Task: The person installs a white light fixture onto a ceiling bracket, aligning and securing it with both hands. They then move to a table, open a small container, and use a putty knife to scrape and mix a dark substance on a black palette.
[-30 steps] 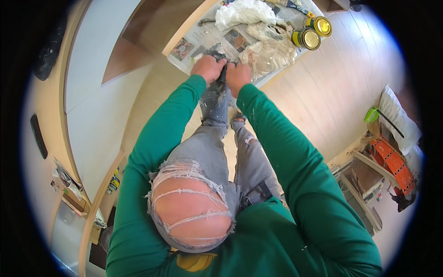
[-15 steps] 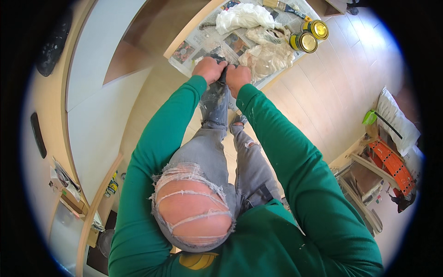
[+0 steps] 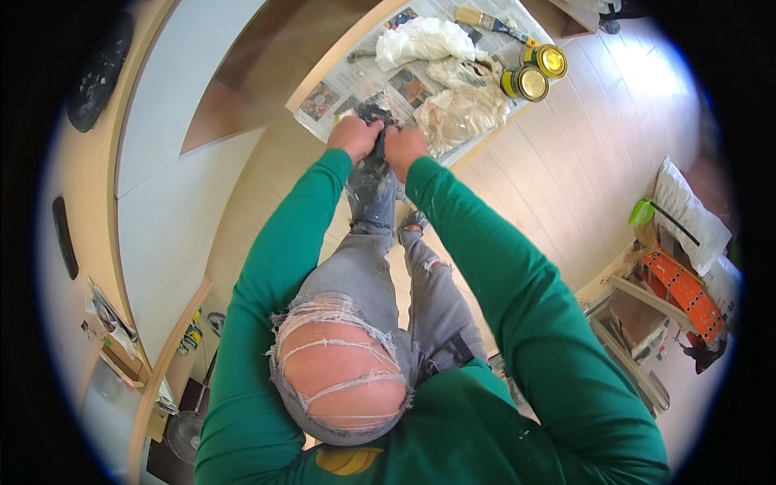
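Observation:
My raised foot, in a dark, paint-spattered shoe [image 3: 374, 108], rests on a newspaper-covered board. At the near end of the shoe, my left hand [image 3: 356, 139] is closed, fingers curled against its dark upper part. Close beside it, my right hand [image 3: 405, 149] is closed on the other side of the same part. A narrow dark piece shows between the two hands; whether it is a lace or a strap I cannot tell. Crumpled, whitish plastic [image 3: 461, 115] lies just right of the shoe.
Newspaper [image 3: 343, 81] covers the board, which also bears a white cloth-like bundle [image 3: 427, 42], a paintbrush [image 3: 481, 19] and two yellow-labelled tins [image 3: 525, 83]. A white panel [image 3: 182, 198] stands left. An orange perforated piece [image 3: 683, 295] and a white sack [image 3: 689, 212] lie right.
Both hands have shifted slightly left and down in the picture, staying closed at the shoe. The tins and board appear a little further left.

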Demonstrator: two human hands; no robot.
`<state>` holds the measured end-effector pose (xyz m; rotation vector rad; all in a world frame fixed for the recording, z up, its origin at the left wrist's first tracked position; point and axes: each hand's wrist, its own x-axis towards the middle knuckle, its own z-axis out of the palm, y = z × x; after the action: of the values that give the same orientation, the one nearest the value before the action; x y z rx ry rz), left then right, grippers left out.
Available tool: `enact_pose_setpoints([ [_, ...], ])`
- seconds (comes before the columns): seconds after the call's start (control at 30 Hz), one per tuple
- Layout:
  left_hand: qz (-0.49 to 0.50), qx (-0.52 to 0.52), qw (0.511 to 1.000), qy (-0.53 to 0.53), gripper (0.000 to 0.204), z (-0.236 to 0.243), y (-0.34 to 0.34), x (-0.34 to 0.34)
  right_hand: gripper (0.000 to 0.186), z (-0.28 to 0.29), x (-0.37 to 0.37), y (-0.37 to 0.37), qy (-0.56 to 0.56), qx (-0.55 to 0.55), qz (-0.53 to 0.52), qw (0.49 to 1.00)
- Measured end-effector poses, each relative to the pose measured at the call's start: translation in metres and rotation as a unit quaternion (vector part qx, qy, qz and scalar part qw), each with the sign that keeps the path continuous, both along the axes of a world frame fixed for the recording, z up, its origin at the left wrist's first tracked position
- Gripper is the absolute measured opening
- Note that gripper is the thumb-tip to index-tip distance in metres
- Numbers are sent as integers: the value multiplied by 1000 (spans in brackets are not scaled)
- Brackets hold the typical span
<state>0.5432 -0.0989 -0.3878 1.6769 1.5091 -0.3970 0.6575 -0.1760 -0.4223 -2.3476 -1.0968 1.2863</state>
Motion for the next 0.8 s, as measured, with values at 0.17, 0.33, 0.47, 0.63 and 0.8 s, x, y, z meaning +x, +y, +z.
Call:
enact_pose_setpoints([
  [0.17, 47, -10, 999, -18, 57, -10, -1, -4, 45, -2, -6, -9, 41, 34, -98, 994],
  [0.33, 74, -40, 996, -24, 61, -8, 17, -11, 42, 62, -4, 28, 172, -99, -250, 948],
  [0.47, 48, 7, 999, 18, 63, -1, 11, 4, 43, 39, -3, 20, 88, -46, -234, 967],
  [0.63, 126, 100, 987, -17, 59, -16, 15, -7, 42, 34, 0, 31, 39, 52, -96, 993],
  [0.8, 116, 186, 975, -45, 47, 27, -29, 10, 45, 40, 65, 24, 106, 78, -250, 959],
])
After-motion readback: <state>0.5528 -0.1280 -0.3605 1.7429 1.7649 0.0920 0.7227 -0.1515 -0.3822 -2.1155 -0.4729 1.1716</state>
